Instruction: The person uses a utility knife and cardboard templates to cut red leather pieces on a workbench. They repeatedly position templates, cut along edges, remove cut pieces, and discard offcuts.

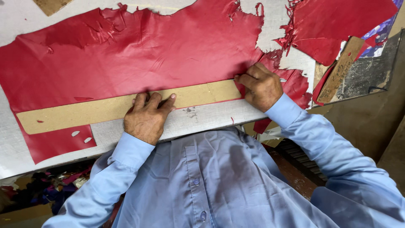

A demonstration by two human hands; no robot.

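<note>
- A long, narrow cardboard strip, tan and straight-edged, lies across a large sheet of red leather on the desk, running from the lower left up toward the right at a slight slant.
- The red leather is smooth with a soft sheen, faintly creased near its upper left, and ragged and torn along its top and right edges; a few small oval holes show in the part below the strip at the left.
- The left hand lies flat and palm-down on the strip about midway along it, fingers spread and pressing it onto the leather; it grips nothing.
- The right hand is curled into a loose fist at the strip's right end, knuckles up, resting on the leather; a thin pale tip shows beside the knuckles, but what the hand grips cannot be told.
- The desk top is pale grey and scuffed, with dark smudges just below the strip near the left hand.
- A second piece of red leather with a frayed edge lies at the upper right, well apart from the strip.
- A smaller cardboard piece rests tilted beside it, near the desk's right edge.
- Both arms wear light blue shirt sleeves.
</note>
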